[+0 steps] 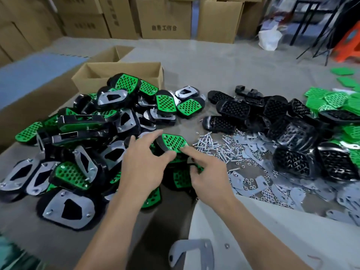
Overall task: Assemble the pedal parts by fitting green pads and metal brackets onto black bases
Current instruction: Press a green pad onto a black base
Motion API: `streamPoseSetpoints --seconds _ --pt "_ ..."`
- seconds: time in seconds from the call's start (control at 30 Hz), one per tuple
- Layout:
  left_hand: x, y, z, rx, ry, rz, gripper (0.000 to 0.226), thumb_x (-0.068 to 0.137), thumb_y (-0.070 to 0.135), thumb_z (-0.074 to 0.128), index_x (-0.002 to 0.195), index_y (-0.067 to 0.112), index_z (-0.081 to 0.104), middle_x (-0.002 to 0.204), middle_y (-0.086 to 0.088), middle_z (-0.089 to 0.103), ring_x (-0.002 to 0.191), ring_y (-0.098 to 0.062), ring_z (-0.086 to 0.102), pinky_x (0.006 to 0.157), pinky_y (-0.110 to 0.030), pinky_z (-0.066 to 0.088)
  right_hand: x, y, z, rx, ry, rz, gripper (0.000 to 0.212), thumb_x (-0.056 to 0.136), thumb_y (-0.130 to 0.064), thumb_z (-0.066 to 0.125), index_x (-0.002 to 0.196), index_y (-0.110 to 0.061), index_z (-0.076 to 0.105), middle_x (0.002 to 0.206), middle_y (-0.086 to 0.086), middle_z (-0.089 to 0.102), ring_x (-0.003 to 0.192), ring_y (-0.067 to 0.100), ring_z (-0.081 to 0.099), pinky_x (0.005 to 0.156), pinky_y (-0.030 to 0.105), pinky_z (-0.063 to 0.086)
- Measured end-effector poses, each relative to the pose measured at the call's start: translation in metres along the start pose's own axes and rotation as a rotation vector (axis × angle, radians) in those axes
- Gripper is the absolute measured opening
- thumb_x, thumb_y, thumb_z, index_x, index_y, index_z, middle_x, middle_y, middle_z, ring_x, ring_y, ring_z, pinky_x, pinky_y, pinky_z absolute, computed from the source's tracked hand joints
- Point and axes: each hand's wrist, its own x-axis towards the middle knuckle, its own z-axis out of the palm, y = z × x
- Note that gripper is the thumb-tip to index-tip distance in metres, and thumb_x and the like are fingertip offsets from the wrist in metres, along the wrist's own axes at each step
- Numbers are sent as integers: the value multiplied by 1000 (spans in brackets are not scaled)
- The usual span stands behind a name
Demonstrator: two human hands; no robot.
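Note:
An assembled pedal (174, 143), a green perforated pad on a black base, lies tilted on top of the pile at the centre. My left hand (144, 162) holds its left end between thumb and index finger, the other fingers spread. My right hand (207, 173) touches the pad's near right edge with a straight index finger; its other fingers are curled over a lower green pad. Bare black bases (292, 125) are heaped on the right, with loose green pads (331, 100) behind them. Flat metal brackets (261, 184) lie scattered beside my right hand.
A large heap of finished pedals (87, 133) fills the left. Screws (209, 144) and small nuts lie just right of the held pedal. An open cardboard box (116, 72) stands behind the heap. A grey bracket (191, 250) rests on a white surface near me.

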Motion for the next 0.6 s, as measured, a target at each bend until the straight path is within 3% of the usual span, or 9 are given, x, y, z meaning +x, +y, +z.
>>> streamPoseSetpoints --seconds 0.1,0.17,0.2,0.23,0.33,0.37,0.43,0.5,0.6 --pt "11 -6 -20 -123 79 -59 65 61 53 87 123 54 65 121 12 72 121 -2 61 107 -34 48 1 0 -1 96 21 61 59 83 13 52 121 -26 74 104 -31 71 103 -7 68 100 23 53" --pt "15 -16 -36 -123 151 -51 61 66 47 90 121 54 65 101 31 65 94 23 58 89 -13 45 5 1 -4 52 29 91 52 86 5 56 117 -31 75 98 -38 68 99 -8 68 96 21 53" --pt "17 -20 -43 -97 162 -62 56 70 46 89 120 51 65 98 35 61 89 26 55 82 -9 39 8 3 -7 11 35 118 48 87 1 58 116 -33 75 99 -37 69 96 -8 67 95 20 53" --pt "18 -23 -48 -60 152 -78 50 74 47 87 120 49 66 99 31 63 89 21 56 80 -11 39 12 7 -12 -38 40 146 46 87 -3 59 116 -34 75 101 -31 71 89 -9 67 91 19 53" --pt "19 -27 -47 161 91 -114 44 85 56 74 126 45 61 129 8 64 110 -15 59 86 -37 46 25 21 -32 -175 54 228 43 88 -7 60 116 -37 74 88 -14 73 44 -2 54 55 13 46" --pt "17 -22 -44 246 93 -107 46 88 56 70 130 44 59 143 5 58 123 -22 56 93 -44 48 30 25 -39 -204 61 232 43 88 -7 60 117 -37 73 91 -13 73 44 0 55 53 12 45" --pt "14 -10 -36 354 154 -57 51 91 48 69 139 34 57 160 3 44 146 -24 39 113 -50 39 43 34 -52 -323 67 209 45 89 -6 58 124 -33 70 124 -4 71 86 7 70 81 19 52" --pt "13 2 -26 393 211 52 52 91 39 72 139 23 60 161 -2 43 151 -24 31 122 -48 29 63 44 -61 -474 47 191 52 90 -2 54 136 -24 62 151 5 51 135 24 51 110 31 39" --pt "9 23 -2 330 178 193 45 90 32 73 133 20 66 158 -5 47 151 -22 31 126 -46 22 92 54 -68 -661 -120 145 68 90 1 50 155 -14 37 164 11 29 153 30 18 124 41 20"
